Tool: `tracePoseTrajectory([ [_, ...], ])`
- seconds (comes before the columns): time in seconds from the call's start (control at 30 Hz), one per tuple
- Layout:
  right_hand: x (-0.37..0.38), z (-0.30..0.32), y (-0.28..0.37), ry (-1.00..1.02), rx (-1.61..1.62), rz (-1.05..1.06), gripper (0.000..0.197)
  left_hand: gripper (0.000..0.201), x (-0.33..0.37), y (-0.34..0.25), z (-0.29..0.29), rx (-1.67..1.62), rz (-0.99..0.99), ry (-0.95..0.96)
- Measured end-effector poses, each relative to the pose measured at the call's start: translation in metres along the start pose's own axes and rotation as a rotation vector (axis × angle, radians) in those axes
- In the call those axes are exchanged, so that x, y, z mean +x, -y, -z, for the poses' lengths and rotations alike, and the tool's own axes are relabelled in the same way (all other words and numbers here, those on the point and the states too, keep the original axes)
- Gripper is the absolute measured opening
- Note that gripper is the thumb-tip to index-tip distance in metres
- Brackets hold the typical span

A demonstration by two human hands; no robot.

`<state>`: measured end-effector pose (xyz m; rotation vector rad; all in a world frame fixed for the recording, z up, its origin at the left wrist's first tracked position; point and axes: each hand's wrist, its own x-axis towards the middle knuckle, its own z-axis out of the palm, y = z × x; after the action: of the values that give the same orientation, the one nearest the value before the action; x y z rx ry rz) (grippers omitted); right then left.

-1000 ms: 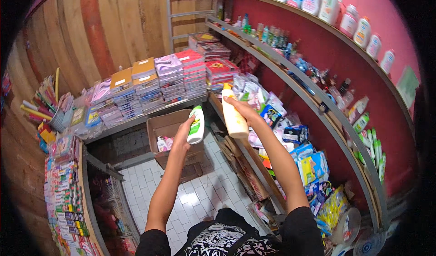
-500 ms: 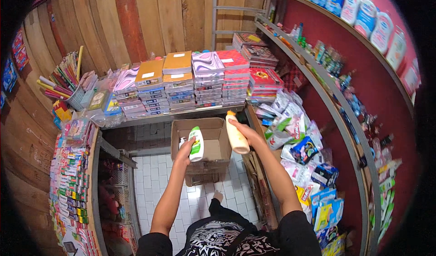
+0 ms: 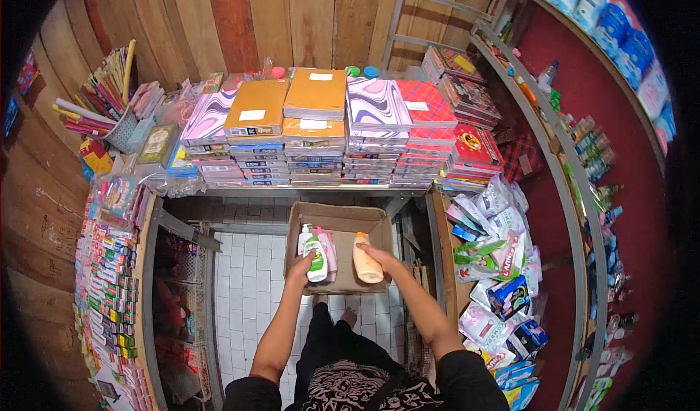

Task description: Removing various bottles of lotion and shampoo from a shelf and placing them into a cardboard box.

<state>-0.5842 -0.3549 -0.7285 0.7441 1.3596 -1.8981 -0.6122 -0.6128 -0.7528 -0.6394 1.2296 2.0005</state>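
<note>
My left hand (image 3: 300, 269) grips a white-and-green plastic bottle (image 3: 316, 264) with a green cap, over the left side of an open cardboard box (image 3: 340, 289). Beside it in the box stand pink bottles (image 3: 332, 255) and a white pump-top bottle (image 3: 305, 236), partly hidden. At the box's right side, my right hand (image 3: 379, 259) is closed round a cream-coloured bottle (image 3: 367, 269) with an orange cap, tilted with the cap away from me. Whether either held bottle touches the box floor, I cannot tell.
Behind the box runs a shelf with stacks of notebooks (image 3: 313, 97). Packets of soap or toothpaste boxes (image 3: 117, 287) line the left counter. Plastic packs (image 3: 503, 294) heap up on the right, below metal-edged shelves (image 3: 539, 105) of bottles. White tiles (image 3: 244, 287) cover the floor.
Both hands have come down with their bottles, toward the inside of the box. My view has shifted, and the pink bottles in the box now show.
</note>
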Motion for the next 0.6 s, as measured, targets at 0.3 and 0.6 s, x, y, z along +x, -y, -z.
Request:
tracePoseTrajectory([
  [0.3,0.094,-0.032,-0.027,-0.425,-0.333,0.073,0.068,0.028,0.092,0.056,0.058,0.061,-0.042,-0.166],
  [0.6,0.182,-0.042,-0.068,-0.533,-0.697,0.482,0.067,0.060,0.100,0.077,0.057,0.503,-0.157,-0.359],
])
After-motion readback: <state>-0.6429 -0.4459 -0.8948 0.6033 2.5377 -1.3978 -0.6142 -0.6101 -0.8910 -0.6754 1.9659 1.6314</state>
